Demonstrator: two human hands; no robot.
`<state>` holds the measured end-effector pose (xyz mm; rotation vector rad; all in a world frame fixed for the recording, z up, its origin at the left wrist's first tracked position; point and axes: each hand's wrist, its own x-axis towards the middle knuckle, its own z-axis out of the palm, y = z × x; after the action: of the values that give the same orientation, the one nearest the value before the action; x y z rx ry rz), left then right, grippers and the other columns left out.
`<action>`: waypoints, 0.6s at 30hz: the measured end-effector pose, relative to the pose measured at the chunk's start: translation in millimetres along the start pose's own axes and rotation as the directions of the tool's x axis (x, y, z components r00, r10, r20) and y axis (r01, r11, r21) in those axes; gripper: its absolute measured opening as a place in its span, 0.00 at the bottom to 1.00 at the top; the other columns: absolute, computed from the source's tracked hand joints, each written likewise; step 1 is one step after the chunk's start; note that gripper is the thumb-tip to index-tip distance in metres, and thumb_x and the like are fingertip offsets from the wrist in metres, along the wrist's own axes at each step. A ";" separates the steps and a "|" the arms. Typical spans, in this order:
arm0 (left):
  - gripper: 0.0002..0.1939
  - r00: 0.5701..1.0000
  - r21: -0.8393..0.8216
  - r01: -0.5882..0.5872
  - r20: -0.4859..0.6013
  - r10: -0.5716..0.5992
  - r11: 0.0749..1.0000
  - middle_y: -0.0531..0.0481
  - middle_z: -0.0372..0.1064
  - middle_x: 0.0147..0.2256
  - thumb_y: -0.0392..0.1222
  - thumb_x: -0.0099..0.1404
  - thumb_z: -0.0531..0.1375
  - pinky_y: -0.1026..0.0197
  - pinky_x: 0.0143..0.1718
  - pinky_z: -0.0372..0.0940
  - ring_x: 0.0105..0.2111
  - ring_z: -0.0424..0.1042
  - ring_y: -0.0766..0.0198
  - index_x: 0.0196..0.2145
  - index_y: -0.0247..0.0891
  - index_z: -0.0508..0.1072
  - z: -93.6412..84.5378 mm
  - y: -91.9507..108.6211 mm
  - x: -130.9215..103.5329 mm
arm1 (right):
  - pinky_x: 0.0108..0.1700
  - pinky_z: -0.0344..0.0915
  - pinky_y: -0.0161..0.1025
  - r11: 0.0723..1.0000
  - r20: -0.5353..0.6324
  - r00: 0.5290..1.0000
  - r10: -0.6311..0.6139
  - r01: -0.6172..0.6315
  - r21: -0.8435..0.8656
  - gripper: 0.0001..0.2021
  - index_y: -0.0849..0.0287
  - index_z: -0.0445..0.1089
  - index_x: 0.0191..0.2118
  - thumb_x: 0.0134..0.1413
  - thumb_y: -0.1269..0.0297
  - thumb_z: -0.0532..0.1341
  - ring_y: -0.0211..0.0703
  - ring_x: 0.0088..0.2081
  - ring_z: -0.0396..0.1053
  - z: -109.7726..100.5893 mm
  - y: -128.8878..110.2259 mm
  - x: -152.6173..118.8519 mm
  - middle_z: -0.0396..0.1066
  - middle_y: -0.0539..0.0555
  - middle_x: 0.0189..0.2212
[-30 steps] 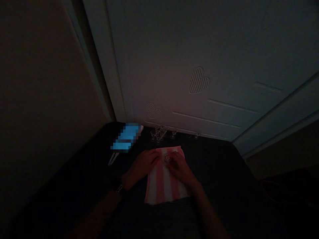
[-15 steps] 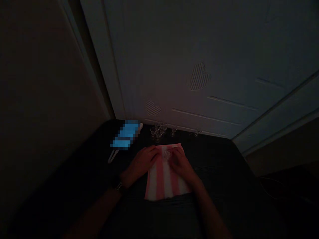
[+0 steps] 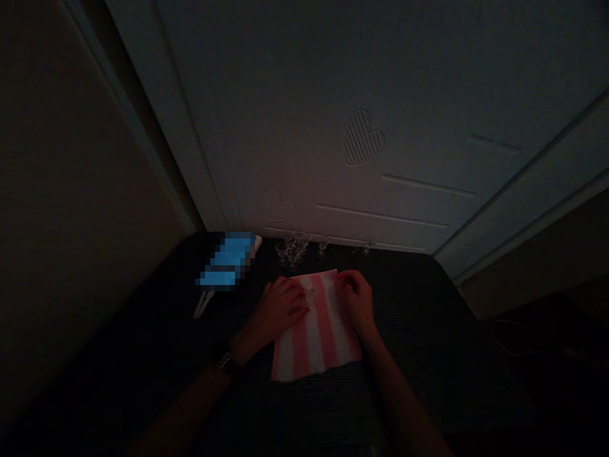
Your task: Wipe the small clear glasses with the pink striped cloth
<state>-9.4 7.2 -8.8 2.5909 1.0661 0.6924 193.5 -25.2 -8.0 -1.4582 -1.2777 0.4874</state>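
Observation:
A pink-and-white striped cloth point(image 3: 314, 336) lies flat on the dark table. On its upper part is a small clear glass point(image 3: 310, 296). My left hand point(image 3: 283, 303) rests at the cloth's left side, fingers closed around the glass's left side. At the upper right corner of the cloth is my right hand point(image 3: 356, 293), its fingers curled together over the edge; the dim light hides whether anything is between them.
Several small clear glasses point(image 3: 292, 249) stand grouped behind the cloth, with another glass point(image 3: 322, 246) beside them and one point(image 3: 367, 247) farther right. A blurred, lit blue screen point(image 3: 228, 260) is at the left. A panel with hearts point(image 3: 364, 138) rises behind the dark table point(image 3: 409, 330).
My right hand has moved right, off the glass to the cloth's corner. My left hand has come onto the glass. The whole view has shifted slightly.

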 end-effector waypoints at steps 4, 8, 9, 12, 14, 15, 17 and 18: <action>0.08 0.999 0.014 0.038 -0.001 -0.038 0.999 0.49 0.66 0.42 0.43 0.58 0.58 0.51 0.41 0.54 0.44 0.60 0.55 0.37 0.41 0.70 4.5 4.8 0.1 | 0.38 0.60 0.35 0.998 0.026 0.999 -0.045 0.046 -0.039 0.12 0.58 0.66 0.33 0.46 0.75 0.49 0.40 0.35 0.65 0.4 -0.2 -1.9 0.68 0.51 0.31; 0.08 1.000 0.022 0.023 0.002 -0.023 0.999 0.49 0.66 0.43 0.43 0.59 0.57 0.51 0.42 0.53 0.45 0.59 0.56 0.37 0.41 0.70 4.1 7.8 0.5 | 0.40 0.60 0.36 0.988 0.103 0.987 -0.127 0.134 -0.073 0.14 0.58 0.66 0.33 0.45 0.78 0.48 0.40 0.36 0.65 2.5 -2.2 -3.1 0.67 0.51 0.33; 0.08 1.000 0.024 0.019 -0.004 -0.019 1.000 0.49 0.66 0.43 0.43 0.59 0.57 0.52 0.42 0.53 0.45 0.59 0.56 0.37 0.41 0.70 3.8 7.7 0.5 | 0.40 0.60 0.36 0.984 0.133 0.980 -0.149 0.161 -0.079 0.14 0.58 0.66 0.33 0.45 0.78 0.48 0.40 0.37 0.65 3.4 -3.3 -3.2 0.67 0.51 0.33; 0.09 0.999 0.028 0.027 -0.021 -0.026 0.999 0.49 0.66 0.42 0.42 0.58 0.58 0.53 0.42 0.53 0.44 0.60 0.56 0.38 0.41 0.70 3.1 6.0 0.6 | 0.42 0.61 0.36 0.968 0.224 0.952 -0.207 0.233 -0.094 0.15 0.58 0.66 0.34 0.45 0.79 0.48 0.40 0.38 0.64 6.0 -6.6 -3.9 0.66 0.52 0.34; 0.09 0.998 0.039 0.053 -0.045 -0.051 0.998 0.49 0.66 0.42 0.42 0.58 0.57 0.53 0.42 0.53 0.44 0.60 0.56 0.38 0.41 0.69 2.1 5.2 0.7 | 0.44 0.60 0.37 0.956 0.262 0.938 -0.227 0.266 -0.125 0.15 0.58 0.66 0.35 0.45 0.79 0.48 0.40 0.40 0.64 7.1 -7.1 -4.6 0.66 0.53 0.35; 0.09 0.996 0.046 0.067 -0.054 -0.064 0.997 0.49 0.66 0.42 0.41 0.58 0.57 0.53 0.42 0.53 0.44 0.60 0.56 0.38 0.41 0.69 1.3 5.1 0.7 | 0.45 0.60 0.37 0.948 0.269 0.936 -0.227 0.275 -0.158 0.15 0.58 0.65 0.36 0.46 0.79 0.48 0.41 0.41 0.63 7.4 -6.7 -5.0 0.65 0.53 0.36; 0.09 0.994 0.053 0.095 -0.063 -0.091 0.994 0.48 0.66 0.42 0.40 0.58 0.57 0.53 0.42 0.53 0.44 0.60 0.55 0.38 0.40 0.68 -1.0 6.0 0.6 | 0.47 0.59 0.39 0.926 0.263 0.943 -0.203 0.272 -0.261 0.16 0.58 0.65 0.39 0.46 0.79 0.49 0.42 0.43 0.62 7.5 -4.4 -5.7 0.64 0.55 0.39; 0.09 0.993 0.050 0.108 -0.059 -0.105 0.993 0.48 0.66 0.42 0.39 0.58 0.56 0.53 0.42 0.53 0.44 0.60 0.55 0.38 0.40 0.68 -2.4 6.8 0.6 | 0.47 0.58 0.40 0.910 0.250 0.951 -0.183 0.260 -0.323 0.16 0.58 0.64 0.41 0.46 0.78 0.49 0.43 0.44 0.61 7.4 -2.9 -5.9 0.64 0.55 0.40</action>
<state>-6.2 3.1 -3.8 2.5497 1.2459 0.7252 184.1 -27.6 -9.8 -1.5551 -1.7535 0.2742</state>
